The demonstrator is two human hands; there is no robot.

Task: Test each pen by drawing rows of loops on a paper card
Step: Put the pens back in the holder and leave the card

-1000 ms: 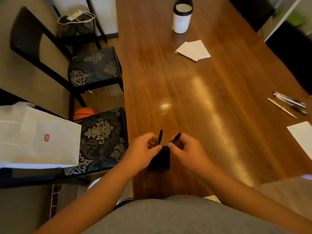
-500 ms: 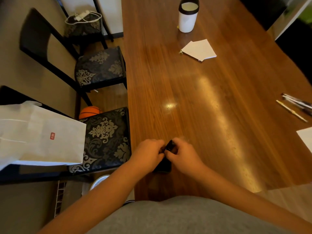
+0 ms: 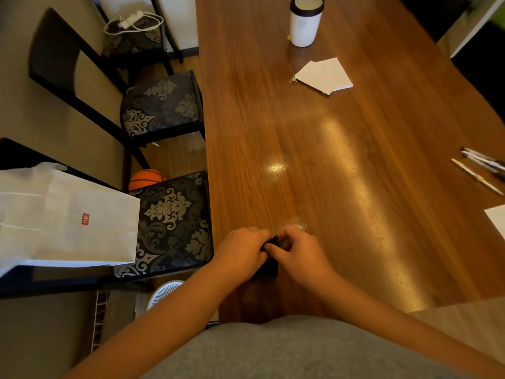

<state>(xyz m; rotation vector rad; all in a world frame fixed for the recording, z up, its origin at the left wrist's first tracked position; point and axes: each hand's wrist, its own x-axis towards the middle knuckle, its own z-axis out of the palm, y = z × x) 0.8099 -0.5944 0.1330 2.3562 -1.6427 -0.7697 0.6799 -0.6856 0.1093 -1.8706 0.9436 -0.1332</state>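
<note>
My left hand and my right hand are pressed together at the near edge of the wooden table. Both are closed on small black pieces held between the fingertips. A black object lies on the table under the hands, mostly hidden. Several pens lie at the right edge. A corner of a white paper card shows at the far right. A stack of white cards sits farther back.
A white cup with a black rim stands at the table's far end. To the left are patterned chairs, a white paper bag and an orange ball on the floor.
Two black pen-like pieces were held apart and upright a second ago; my hands have since come together over them, so they are now almost hidden.
</note>
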